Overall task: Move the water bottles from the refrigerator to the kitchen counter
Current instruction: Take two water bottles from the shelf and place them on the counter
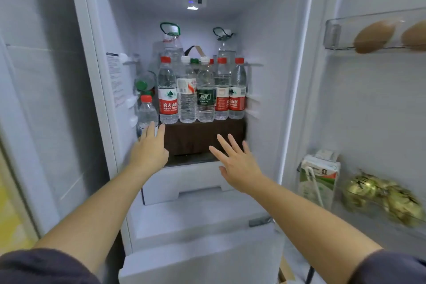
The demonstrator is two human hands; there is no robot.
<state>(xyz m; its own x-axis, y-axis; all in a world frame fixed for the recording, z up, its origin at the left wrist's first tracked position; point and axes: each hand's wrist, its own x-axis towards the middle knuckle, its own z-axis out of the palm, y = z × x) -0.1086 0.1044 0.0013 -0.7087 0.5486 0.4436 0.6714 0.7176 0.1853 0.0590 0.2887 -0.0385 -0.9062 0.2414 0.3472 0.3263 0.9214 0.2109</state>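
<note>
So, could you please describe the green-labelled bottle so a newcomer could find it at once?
Inside the open refrigerator, a dark brown box sits mid-height with five upright water bottles lined along its top. The green-labelled bottle is the middle one. It alone wears a dark green label; its neighbours' labels are white or red.

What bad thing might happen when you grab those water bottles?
The front row of bottles stands packed side by side at the edge of the brown box; pulling one out might tip its neighbours off. The left hand is close to the small bottle standing lower beside the box, so it may knock that over. The right hand is open too; grabbing two at once could mean a slip.
</note>
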